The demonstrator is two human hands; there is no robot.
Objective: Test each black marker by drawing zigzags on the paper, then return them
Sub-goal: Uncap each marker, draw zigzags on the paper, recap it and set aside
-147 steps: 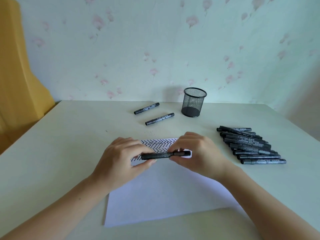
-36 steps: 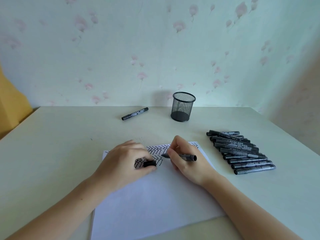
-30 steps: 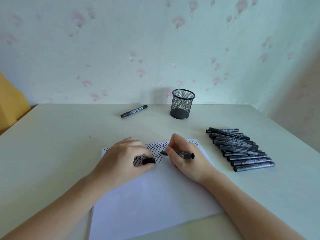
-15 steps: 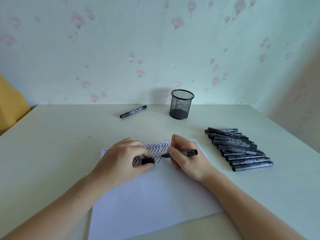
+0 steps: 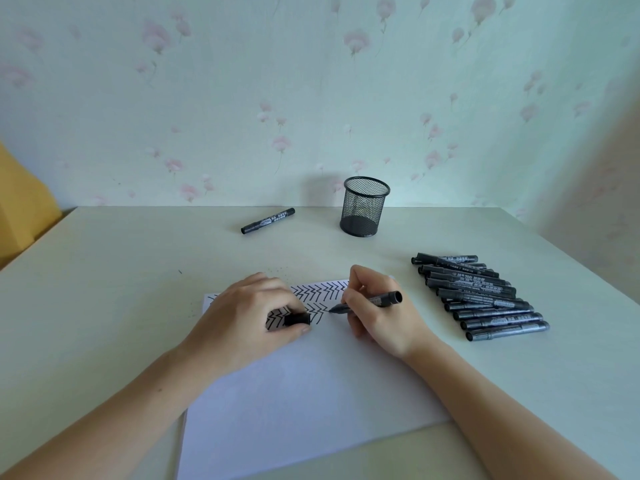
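Observation:
A white sheet of paper (image 5: 304, 393) lies in front of me, with rows of black zigzags (image 5: 320, 292) along its far edge. My right hand (image 5: 377, 313) grips an uncapped black marker (image 5: 377, 301), its tip on the paper just right of the lower zigzag row. My left hand (image 5: 246, 320) rests on the paper and pinches the marker's black cap (image 5: 297, 319) between thumb and fingers. Several capped black markers (image 5: 481, 296) lie in a pile to the right. One more black marker (image 5: 268, 221) lies alone at the back of the table.
A black mesh pen cup (image 5: 365, 206) stands upright near the wall. The pale table (image 5: 104, 289) ends at the wall behind. A yellow object (image 5: 20, 202) shows at the far left edge.
The marker came apart: cap stayed in my left hand, body in my right. The right hand has drawn further zigzags and the tip now sits a little lower on the paper.

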